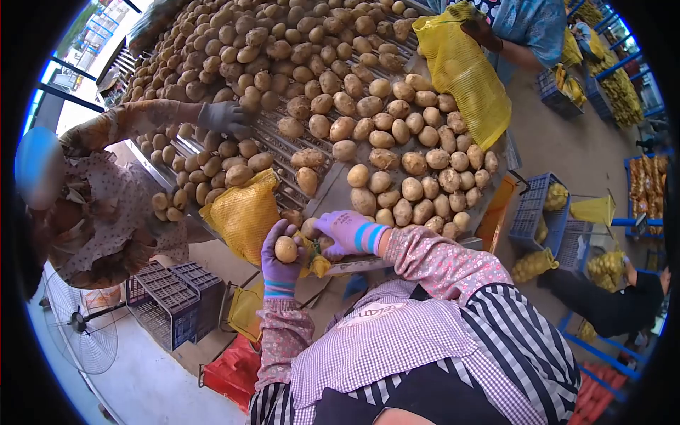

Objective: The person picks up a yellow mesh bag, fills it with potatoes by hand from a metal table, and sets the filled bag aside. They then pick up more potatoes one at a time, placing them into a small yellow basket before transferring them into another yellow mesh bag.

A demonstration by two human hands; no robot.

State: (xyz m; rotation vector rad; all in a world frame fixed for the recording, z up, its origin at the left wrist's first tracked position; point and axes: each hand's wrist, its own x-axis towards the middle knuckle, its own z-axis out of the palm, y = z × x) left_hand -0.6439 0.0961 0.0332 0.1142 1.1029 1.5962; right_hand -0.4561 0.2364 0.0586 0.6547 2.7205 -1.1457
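My left hand, in a purple glove with blue cuff stripes, is closed around a potato at the near edge of the sorting table. Just to its right, my right hand, gloved the same way, curls its fingers and thumb over a potato, partly hidden beneath it. Another potato lies by those fingertips. Beside my left hand hangs a filled yellow mesh bag at the table edge. Several loose potatoes cover the metal surface to the right of my right hand.
A large potato heap fills the slatted table. At left, a co-worker's grey-gloved hand touches it; at top right, another person holds a yellow mesh bag. Plastic crates and a fan stand lower left.
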